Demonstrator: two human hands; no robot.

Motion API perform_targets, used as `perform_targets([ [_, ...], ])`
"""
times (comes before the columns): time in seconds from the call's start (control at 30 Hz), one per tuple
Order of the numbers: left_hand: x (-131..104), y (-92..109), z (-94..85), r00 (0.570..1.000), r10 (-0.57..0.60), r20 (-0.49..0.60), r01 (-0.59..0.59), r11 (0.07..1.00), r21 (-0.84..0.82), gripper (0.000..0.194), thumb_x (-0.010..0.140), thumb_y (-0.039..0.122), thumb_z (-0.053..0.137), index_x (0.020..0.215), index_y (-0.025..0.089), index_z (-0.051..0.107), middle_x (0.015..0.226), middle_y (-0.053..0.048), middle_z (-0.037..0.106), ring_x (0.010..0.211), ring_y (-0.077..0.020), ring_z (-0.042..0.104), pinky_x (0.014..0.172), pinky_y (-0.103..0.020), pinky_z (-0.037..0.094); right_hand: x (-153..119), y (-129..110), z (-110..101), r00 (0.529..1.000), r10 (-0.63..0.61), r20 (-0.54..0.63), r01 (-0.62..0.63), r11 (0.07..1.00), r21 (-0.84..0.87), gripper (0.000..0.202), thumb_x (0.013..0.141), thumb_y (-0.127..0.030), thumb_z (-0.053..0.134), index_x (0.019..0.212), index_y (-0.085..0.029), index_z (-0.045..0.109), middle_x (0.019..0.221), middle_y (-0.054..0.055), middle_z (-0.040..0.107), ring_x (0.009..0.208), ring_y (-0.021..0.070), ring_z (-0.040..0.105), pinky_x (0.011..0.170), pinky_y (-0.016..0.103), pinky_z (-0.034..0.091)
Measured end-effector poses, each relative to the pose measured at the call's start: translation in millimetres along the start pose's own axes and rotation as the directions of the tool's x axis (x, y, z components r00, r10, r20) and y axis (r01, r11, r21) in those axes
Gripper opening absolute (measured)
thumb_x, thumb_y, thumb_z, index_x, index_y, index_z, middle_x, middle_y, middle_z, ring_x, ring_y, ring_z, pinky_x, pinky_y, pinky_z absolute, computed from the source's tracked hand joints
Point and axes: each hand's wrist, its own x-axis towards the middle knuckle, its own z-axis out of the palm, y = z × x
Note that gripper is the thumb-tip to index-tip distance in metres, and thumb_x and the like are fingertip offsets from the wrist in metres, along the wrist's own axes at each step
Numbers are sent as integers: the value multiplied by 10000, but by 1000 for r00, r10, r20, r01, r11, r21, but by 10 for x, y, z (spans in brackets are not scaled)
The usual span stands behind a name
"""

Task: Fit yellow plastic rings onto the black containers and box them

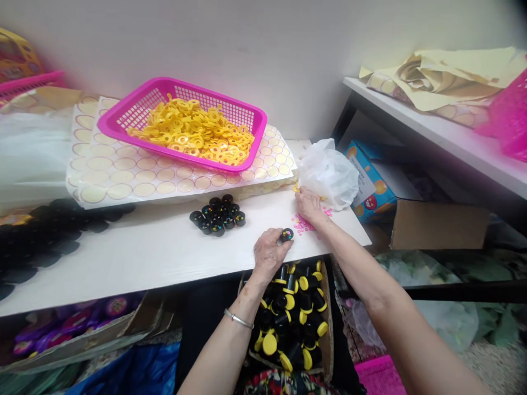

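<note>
My left hand [269, 251] is closed around a small round black cup [287, 235] with bright coloured bits inside, held at the front edge of the white table [156, 258]. Farther right, my right hand [309, 206] reaches to the white plastic bag [329, 173], its fingers curled at some small yellow pieces [296, 187]. What lies between those fingertips is hidden. Beside that hand, tiny pink pieces [302, 225] are scattered on the tabletop. A cluster of similar black cups [218, 215] with coloured bits stands to the left of my hands.
A pink basket [164, 84] of yellow ring-shaped pieces rests on sticker sheets [135, 178] at the back. Below the table edge, a cardboard box [326, 318] holds black containers with yellow caps. Many black pieces [37, 236] spread at left. A blue box [362, 175] and shelf [432, 123] border the right.
</note>
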Motion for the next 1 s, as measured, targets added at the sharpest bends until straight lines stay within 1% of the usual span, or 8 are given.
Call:
perform_targets([
  [0.17, -3, -3, -3, 1000, 10, -9, -10, 1000, 15, 130, 730, 333, 613, 786, 215, 612, 743, 11, 575, 705, -128, 507, 629, -240, 362, 3, 70, 16, 999, 8, -41, -7, 1000, 14, 295, 863, -112, 362, 1089, -149, 548, 1104, 154, 513, 930, 236, 536, 740, 327, 392],
  [0.37, -7, 3, -16, 1000, 0, -4, 0, 1000, 0, 118, 733, 325, 608, 784, 219, 608, 759, 7, 581, 723, -133, 516, 650, -243, 372, 57, 182, -12, 981, 167, -95, -166, 986, 23, 336, 849, -414, 490, 1057, -160, 564, 1082, 121, 522, 959, 243, 539, 746, 320, 402],
  [0.5, -6, -1, -21, 1000, 7, -1, -7, 1000, -5, 105, 723, 308, 617, 772, 216, 601, 752, 7, 578, 729, -134, 517, 660, -242, 378, 99, 229, -13, 989, 139, -55, -137, 990, 32, 253, 882, -233, 400, 1032, -171, 594, 1058, 114, 549, 913, 211, 553, 721, 293, 387],
  [0.6, -3, -6, -15, 1000, 10, -5, -10, 1000, 4, 99, 724, 306, 615, 761, 216, 596, 755, 8, 582, 721, -133, 518, 655, -245, 372, 112, 252, 3, 990, 131, -45, -129, 991, 44, 299, 832, -97, 369, 994, -156, 612, 1041, 116, 564, 874, 203, 565, 692, 279, 376],
  [0.73, -4, -12, -8, 1000, 15, -15, -15, 1000, -11, 107, 726, 310, 613, 782, 219, 604, 763, 10, 585, 735, -134, 524, 669, -246, 372, 125, 280, -7, 983, 171, -64, -168, 984, 53, 279, 812, -117, 383, 938, -145, 629, 992, 114, 586, 857, 206, 571, 671, 270, 371],
  [0.83, -7, -10, -12, 1000, 7, -13, -7, 1000, -20, 101, 719, 310, 614, 752, 216, 601, 748, 9, 582, 723, -133, 521, 661, -244, 372, 101, 292, -64, 959, 226, -168, -192, 961, 197, 255, 824, -199, 395, 862, -145, 642, 953, 111, 601, 859, 206, 569, 690, 276, 380],
  [0.93, -8, -5, -13, 999, -7, -33, 6, 1000, -26, 92, 711, 298, 605, 713, 207, 591, 720, 8, 570, 691, -129, 508, 638, -242, 367, -53, 269, -135, 918, 312, -243, -126, 814, 567, 206, 761, -243, 469, 849, -143, 626, 811, 75, 616, 768, 183, 569, 666, 276, 404],
  [1.0, -7, -5, -6, 998, -24, -66, 22, 999, -23, 62, 702, 263, 589, 706, 202, 591, 708, 6, 565, 675, -127, 498, 631, -241, 368, -263, 215, -160, 916, 374, -144, -103, 567, 818, 212, 688, -265, 535, 856, -148, 593, 649, 14, 583, 592, 146, 536, 560, 261, 404],
])
